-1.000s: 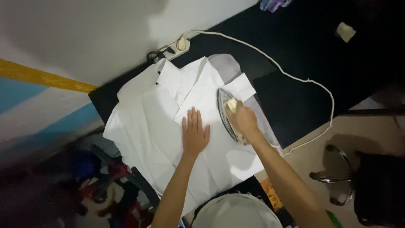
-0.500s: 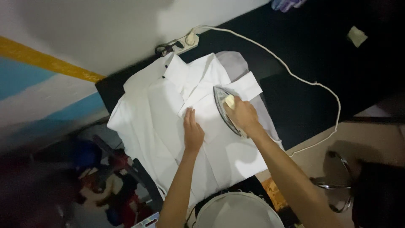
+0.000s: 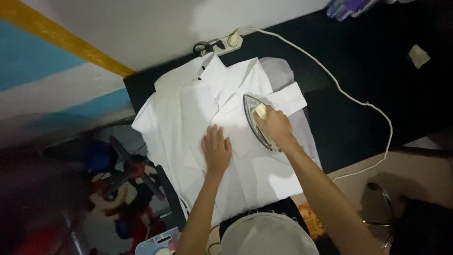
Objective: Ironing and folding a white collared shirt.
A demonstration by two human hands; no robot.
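A white shirt (image 3: 188,113) lies spread over the left end of a black table (image 3: 358,94). My right hand (image 3: 274,126) grips the handle of an electric iron (image 3: 251,117) that rests flat on the shirt, its tip pointing away from me. My left hand (image 3: 216,149) lies flat on the fabric just left of the iron, fingers apart. A white cord (image 3: 349,97) runs from the iron side around to a power strip (image 3: 222,45) at the wall.
A small pale scrap (image 3: 418,55) lies on the table at the far right. Purple items (image 3: 347,7) sit at the top edge. Toys and dark clutter (image 3: 122,184) fill the floor on the left. A round white object (image 3: 269,234) is just below me.
The iron and my right hand have stayed on the same part of the shirt with my left hand beside them. The view has shifted, so everything sits slightly lower and to the right.
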